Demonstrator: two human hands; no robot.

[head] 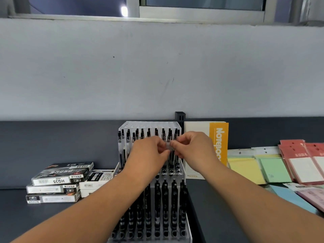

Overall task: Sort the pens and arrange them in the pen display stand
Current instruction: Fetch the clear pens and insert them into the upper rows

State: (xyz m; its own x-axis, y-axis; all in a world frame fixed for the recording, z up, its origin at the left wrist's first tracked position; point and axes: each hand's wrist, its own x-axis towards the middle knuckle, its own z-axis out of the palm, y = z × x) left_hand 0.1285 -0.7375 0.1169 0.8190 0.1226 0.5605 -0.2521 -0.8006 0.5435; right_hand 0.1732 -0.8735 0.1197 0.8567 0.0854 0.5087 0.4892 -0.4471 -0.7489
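A clear tiered pen display stand stands in the middle of the dark table. Several black pens fill its lower tiers and more pens stand in an upper tier. My left hand and my right hand meet in front of the upper tier. Together their fingertips pinch one clear-barrelled pen that stands upright over the stand. The pen's lower part is hidden behind my fingers.
Stacked black and white pen boxes lie left of the stand. An orange and white notebook leans against the wall on the right. Coloured note pads and red packets cover the table's right side.
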